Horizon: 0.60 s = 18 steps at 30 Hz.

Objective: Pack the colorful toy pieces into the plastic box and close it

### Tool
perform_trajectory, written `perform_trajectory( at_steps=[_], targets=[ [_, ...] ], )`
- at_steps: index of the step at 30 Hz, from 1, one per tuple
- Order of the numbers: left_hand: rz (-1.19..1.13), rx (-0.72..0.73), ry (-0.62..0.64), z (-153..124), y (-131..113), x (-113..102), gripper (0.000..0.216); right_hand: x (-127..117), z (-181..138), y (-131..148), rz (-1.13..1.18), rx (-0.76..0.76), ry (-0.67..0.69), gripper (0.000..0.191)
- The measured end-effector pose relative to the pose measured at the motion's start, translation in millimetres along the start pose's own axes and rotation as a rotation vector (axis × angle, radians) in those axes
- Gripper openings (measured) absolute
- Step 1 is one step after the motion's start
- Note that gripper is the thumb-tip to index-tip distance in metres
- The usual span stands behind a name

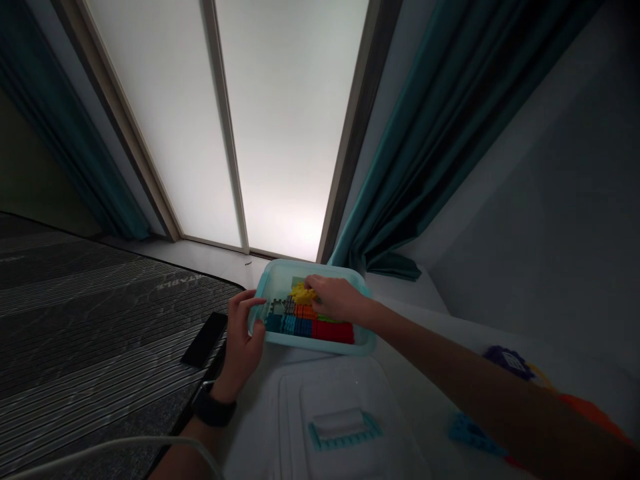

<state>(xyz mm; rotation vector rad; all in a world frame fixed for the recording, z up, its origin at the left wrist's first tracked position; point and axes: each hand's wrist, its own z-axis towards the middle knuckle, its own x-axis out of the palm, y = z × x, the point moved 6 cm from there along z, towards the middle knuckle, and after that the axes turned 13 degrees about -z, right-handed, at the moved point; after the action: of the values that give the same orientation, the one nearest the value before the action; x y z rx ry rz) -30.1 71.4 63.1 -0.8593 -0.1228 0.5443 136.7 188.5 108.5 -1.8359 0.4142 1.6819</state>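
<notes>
Your left hand (243,340) sits at the near left corner of a translucent aqua plastic tray (311,341), its grip curled around the rim with the fingers spread slightly and hooked over the edge. Your right hand (335,299) reaches in from the right, fingers bent downward, with the fingertips (309,283) on a bumpy yellow toy piece (301,294). You cannot tell from this view whether that grip is pinching the piece or only pressing on it.

The yellow piece lies inside the tray, near its middle, among tightly packed studded pieces: blue (293,325) along the near edge, red (333,331) at the near right, and orange (305,311) just behind the blue. A grey piece (277,307) lies at the left.

The tray rests on a white surface (415,333). Just nearer to you lies a translucent white lid (330,417) with a teal handle. To the left, a black phone (204,340) lies on a dark striped mat (100,320). A black watch (215,410) circles your left wrist, and a white cable (125,443) curves across the lower left. Beyond the tray, teal curtains (400,180) frame a glowing frosted window (225,133).
</notes>
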Motion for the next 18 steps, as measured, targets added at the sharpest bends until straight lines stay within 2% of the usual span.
perform_trajectory(
  at_steps=[4, 9, 18],
  targets=[
    [-0.029, -0.016, -0.025, 0, -1, 0, 0.031, 4, 1, 13, -0.071, -0.053, -0.006, 0.028],
    [-0.063, -0.032, -0.037, 1, -4, -1, 0.029, 5, 6, 15, -0.117, -0.035, 0.017, 0.022],
    [-0.005, -0.001, -0.034, -2, -6, 0, 0.027, -19, -12, -19, 0.088, 0.090, -0.033, 0.021]
  ],
)
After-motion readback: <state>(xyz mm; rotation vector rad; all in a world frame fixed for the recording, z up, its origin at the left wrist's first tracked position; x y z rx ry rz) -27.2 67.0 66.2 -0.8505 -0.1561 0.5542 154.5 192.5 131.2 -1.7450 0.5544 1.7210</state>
